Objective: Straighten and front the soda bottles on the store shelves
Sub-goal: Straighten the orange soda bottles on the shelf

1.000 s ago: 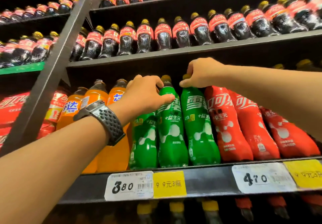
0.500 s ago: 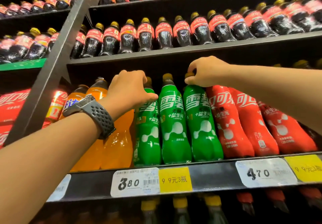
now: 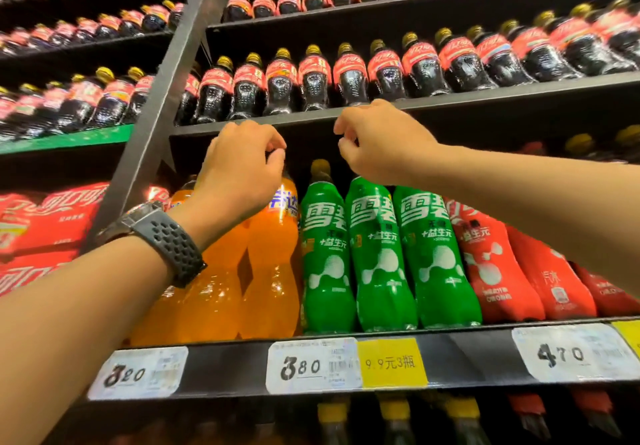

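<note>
Nearest us, a watch (image 3: 166, 237) sits on the left wrist, and the shelf edge (image 3: 467, 358) carries price tags (image 3: 311, 365). Just behind that edge, three green bottles (image 3: 381, 254) stand at the front of the shelf, upright and touching side by side, with their labels square to us; we judge this group fronted. Orange bottles (image 3: 273, 264) stand to their left. The rightmost one shows only part of its blue label past the hand, so we cannot tell how it is turned. Red bottles (image 3: 495, 264) stand to the right of the green ones, labels mostly forward. The left hand (image 3: 239, 171) is at the top of the rightmost orange bottle, thumb and forefinger drawn together. The cap is hidden behind the hand, so we cannot tell whether it is pinched. The right hand (image 3: 377, 143) hangs above the green bottles with fingers loosely curled, holding nothing we can see. We take the orange row to be the step in hand. The next move calls for a sure pinch on that cap, a twist to bring the label forward, and a pull to the edge if the bottle sits back. Farther up, cola bottles (image 3: 349, 74) line the higher shelves in close rows, red labels facing out.
</note>
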A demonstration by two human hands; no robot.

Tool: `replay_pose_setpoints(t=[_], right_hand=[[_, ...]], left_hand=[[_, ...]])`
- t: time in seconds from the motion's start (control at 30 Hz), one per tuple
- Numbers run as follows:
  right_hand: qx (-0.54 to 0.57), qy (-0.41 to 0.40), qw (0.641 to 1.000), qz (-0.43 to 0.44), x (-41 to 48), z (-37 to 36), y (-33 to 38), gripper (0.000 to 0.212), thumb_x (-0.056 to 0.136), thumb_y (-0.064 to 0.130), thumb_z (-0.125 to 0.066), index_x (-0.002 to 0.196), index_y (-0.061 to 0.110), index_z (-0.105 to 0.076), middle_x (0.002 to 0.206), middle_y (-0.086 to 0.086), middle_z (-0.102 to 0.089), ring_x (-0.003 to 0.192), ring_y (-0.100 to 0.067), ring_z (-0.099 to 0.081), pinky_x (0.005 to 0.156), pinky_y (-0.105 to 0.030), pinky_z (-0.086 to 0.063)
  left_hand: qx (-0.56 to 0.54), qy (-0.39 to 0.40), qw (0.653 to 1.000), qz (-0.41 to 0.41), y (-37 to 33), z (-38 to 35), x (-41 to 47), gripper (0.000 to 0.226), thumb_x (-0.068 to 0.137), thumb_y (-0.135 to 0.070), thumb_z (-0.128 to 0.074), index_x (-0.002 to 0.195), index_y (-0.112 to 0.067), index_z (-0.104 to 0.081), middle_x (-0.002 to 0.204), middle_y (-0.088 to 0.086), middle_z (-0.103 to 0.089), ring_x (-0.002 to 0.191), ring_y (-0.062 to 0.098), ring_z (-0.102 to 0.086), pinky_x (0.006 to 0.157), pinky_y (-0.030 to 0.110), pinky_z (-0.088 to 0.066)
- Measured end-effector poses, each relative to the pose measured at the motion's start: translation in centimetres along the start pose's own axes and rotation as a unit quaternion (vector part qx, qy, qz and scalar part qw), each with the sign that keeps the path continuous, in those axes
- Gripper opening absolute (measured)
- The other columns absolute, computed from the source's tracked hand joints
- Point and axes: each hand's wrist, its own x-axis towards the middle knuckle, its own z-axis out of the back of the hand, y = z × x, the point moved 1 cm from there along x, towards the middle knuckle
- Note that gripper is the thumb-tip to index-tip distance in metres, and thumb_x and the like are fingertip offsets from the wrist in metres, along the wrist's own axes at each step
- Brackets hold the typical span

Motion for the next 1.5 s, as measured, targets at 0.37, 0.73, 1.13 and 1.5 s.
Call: replay_pose_setpoints(t=[0.37, 0.73, 1.13, 1.5], right_hand=[[0.069, 0.169, 0.98, -0.085, 4.1, -3.5, 7.0, 0.05, 0.095, 0.038, -0.047, 0.14, 0.015, -0.044, 0.138, -0.007, -0.051, 0.124, -0.025, -0.048, 0.094, -0.032, -0.041], [0.089, 0.164, 0.965, -0.184, 4.0, -3.5, 8.0, 0.043, 0.09, 0.036, -0.057, 0.125, 0.011, -0.058, 0.122, -0.009, -0.059, 0.109, -0.026, -0.056, 0.087, -0.034, -0.047], [0.102, 0.178, 0.959, -0.198, 4.0, -4.7, 8.3, 0.071, 0.085, 0.059, -0.055, 0.133, 0.008, -0.049, 0.126, -0.012, -0.056, 0.111, -0.027, -0.055, 0.084, -0.033, -0.046], [0.084, 0.184, 0.964, -0.174, 4.5, -5.3, 8.3, 0.072, 0.085, 0.06, -0.055, 0.134, 0.009, -0.049, 0.132, -0.011, -0.054, 0.117, -0.028, -0.052, 0.09, -0.033, -0.045]], left_hand=[[0.024, 0.13, 0.987, 0.09, 7.1, 3.2, -2.3, 0.037, 0.09, -0.033, -0.056, 0.124, -0.018, -0.057, 0.121, 0.004, -0.062, 0.104, 0.023, -0.059, 0.085, 0.035, -0.047], [-0.061, 0.241, 0.951, 0.186, 7.0, 3.7, -0.3, 0.043, 0.091, -0.018, -0.06, 0.131, -0.006, -0.052, 0.113, 0.01, -0.06, 0.102, 0.028, -0.062, 0.093, 0.043, -0.052], [-0.012, 0.242, 0.956, 0.167, 6.9, 2.6, 0.5, 0.068, 0.084, -0.048, -0.065, 0.137, -0.01, -0.045, 0.133, 0.009, -0.053, 0.111, 0.021, -0.052, 0.085, 0.031, -0.043], [-0.047, 0.279, 0.937, 0.205, 7.7, 2.3, 1.3, 0.07, 0.085, -0.042, -0.067, 0.139, -0.006, -0.042, 0.137, 0.013, -0.051, 0.117, 0.027, -0.052, 0.097, 0.038, -0.045]])
